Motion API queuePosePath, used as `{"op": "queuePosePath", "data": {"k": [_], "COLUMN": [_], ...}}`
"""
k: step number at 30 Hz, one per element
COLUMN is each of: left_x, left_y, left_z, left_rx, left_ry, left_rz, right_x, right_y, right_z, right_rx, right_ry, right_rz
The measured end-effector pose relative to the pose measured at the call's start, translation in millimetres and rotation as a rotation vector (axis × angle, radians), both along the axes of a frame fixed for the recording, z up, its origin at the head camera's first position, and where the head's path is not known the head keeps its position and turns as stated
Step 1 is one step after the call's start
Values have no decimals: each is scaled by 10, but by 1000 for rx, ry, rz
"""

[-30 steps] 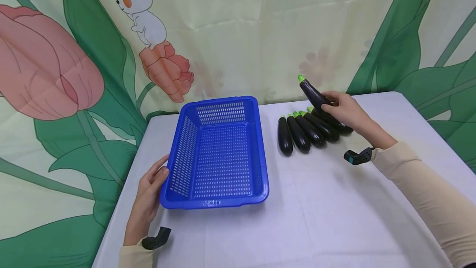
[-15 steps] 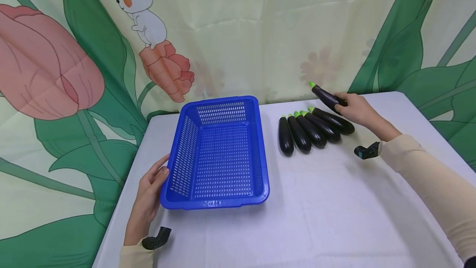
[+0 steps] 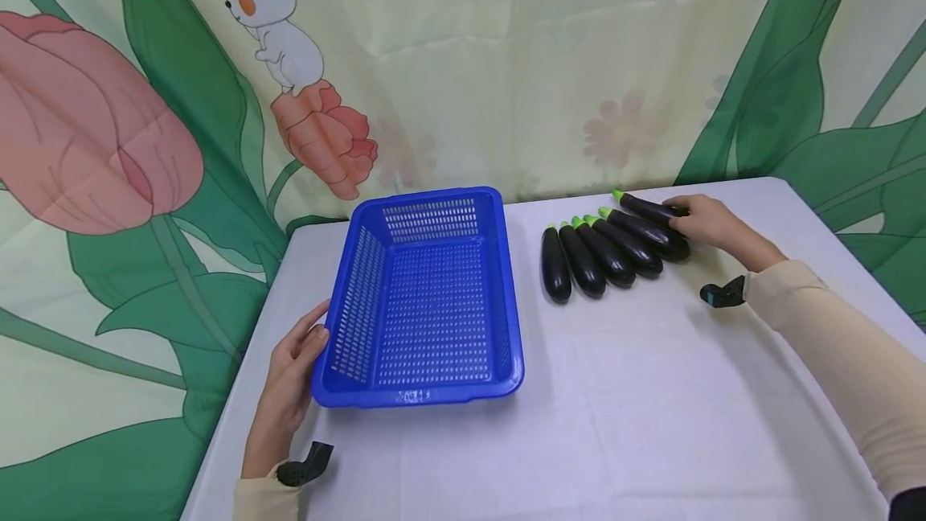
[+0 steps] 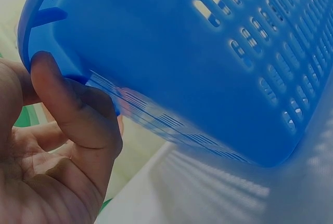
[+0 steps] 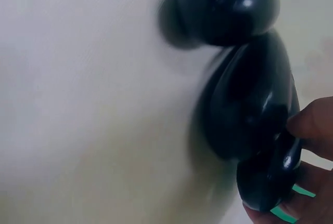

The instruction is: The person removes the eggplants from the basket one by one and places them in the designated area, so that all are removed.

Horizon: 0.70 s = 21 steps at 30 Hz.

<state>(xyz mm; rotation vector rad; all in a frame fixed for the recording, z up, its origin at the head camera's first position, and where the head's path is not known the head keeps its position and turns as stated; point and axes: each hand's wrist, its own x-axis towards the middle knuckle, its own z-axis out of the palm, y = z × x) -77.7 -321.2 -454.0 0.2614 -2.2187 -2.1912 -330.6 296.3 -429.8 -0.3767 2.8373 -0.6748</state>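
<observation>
Both arms wear long beige fabric sleeves, each wrist carrying a small black camera mount tipped with teal.

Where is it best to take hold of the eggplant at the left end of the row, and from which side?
Probably the thick middle of the leftmost eggplant, from above, fingers across its width. It lies flat on the table, and its left flank faces open table toward the blue basket, while the next eggplant crowds its right.
</observation>
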Motion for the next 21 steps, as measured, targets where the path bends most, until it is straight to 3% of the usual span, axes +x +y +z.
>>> {"op": "queuePosePath", "data": {"k": [12, 21], "left_x": [1, 11], "left_y": [21, -17], "left_z": [-10, -4], "left_rx": [30, 5], "left_ry": [8, -2], "left_rz": [-8, 0], "right_x": [-13, 25], "right_y": [108, 121], "right_z": [-19, -59], "right_rx": [-57, -108], "right_ry": [-48, -142], "right_rz": [2, 22]}}
